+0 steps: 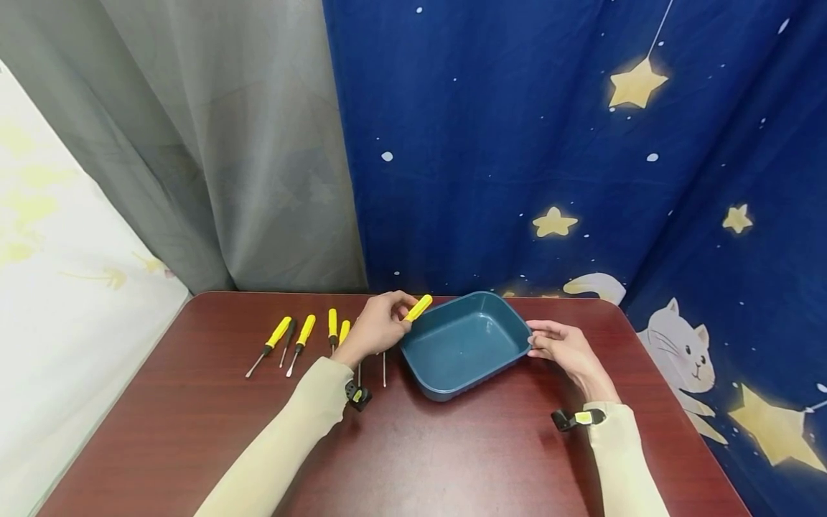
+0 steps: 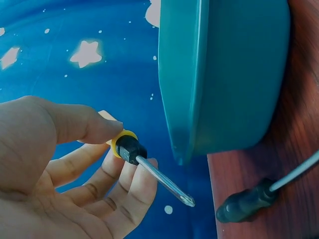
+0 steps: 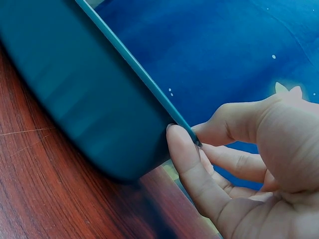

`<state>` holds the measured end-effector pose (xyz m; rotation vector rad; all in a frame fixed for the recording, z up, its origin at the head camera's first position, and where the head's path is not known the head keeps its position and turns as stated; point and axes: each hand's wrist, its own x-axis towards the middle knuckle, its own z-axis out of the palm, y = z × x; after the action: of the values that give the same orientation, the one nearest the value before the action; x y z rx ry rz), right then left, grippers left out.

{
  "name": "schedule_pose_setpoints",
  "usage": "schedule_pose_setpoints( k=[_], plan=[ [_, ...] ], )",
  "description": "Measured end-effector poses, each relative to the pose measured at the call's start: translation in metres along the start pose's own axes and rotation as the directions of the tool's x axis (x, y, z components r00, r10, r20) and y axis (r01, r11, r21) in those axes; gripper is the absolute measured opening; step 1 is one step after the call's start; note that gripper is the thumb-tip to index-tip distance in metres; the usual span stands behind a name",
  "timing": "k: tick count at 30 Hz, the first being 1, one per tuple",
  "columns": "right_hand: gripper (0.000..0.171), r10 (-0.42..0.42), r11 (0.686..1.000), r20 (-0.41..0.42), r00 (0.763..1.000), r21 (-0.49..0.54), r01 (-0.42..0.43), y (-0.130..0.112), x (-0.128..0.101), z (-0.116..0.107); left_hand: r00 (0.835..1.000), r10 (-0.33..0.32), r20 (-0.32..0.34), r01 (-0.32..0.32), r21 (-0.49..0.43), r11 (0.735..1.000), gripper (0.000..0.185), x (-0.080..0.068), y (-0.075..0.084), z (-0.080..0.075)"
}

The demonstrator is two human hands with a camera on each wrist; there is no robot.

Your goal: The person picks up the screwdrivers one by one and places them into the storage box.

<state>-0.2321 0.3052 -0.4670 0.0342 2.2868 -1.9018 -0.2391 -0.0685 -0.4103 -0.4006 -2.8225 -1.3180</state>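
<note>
My left hand (image 1: 381, 323) pinches a screwdriver (image 1: 419, 308) by its yellow handle, beside the left rim of a blue-green plastic bin (image 1: 461, 348). In the left wrist view this screwdriver (image 2: 164, 180) shows a black collar and a bare metal shaft with a cross-shaped tip, held between thumb and fingers. The bin stands on the table and its inside shows nothing in it. At the bin's right end my right hand (image 1: 565, 348) grips the rim, thumb on one side and fingers on the other, as the right wrist view shows close up.
Several yellow-handled screwdrivers (image 1: 304, 334) and a black-handled one (image 1: 288, 336) lie on the dark red table (image 1: 413, 452) left of the bin. Another black-handled screwdriver (image 2: 246, 201) lies near the bin's left side. Behind the table's far edge hangs a blue starry curtain (image 1: 465, 179).
</note>
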Motion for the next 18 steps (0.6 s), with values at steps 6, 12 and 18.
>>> schedule_pose_setpoints(
  k=[6,12,18],
  plan=[
    [0.047,-0.005,1.000,0.003,1.000,-0.001,0.005,0.001,0.000,-0.001,1.000,0.009,0.028,-0.009,0.021,1.000,0.034,0.004,0.007,0.005],
    [0.047,-0.002,1.000,0.004,1.000,0.003,0.002,0.001,0.001,-0.002,0.997,0.023,0.068,-0.026,0.043,0.999,0.033,0.008,0.013,0.009],
    [0.045,0.015,1.000,-0.011,1.000,0.017,-0.015,0.001,0.002,0.000,0.993,0.063,0.102,-0.071,0.069,0.995,0.033,0.012,0.021,0.016]
  ],
)
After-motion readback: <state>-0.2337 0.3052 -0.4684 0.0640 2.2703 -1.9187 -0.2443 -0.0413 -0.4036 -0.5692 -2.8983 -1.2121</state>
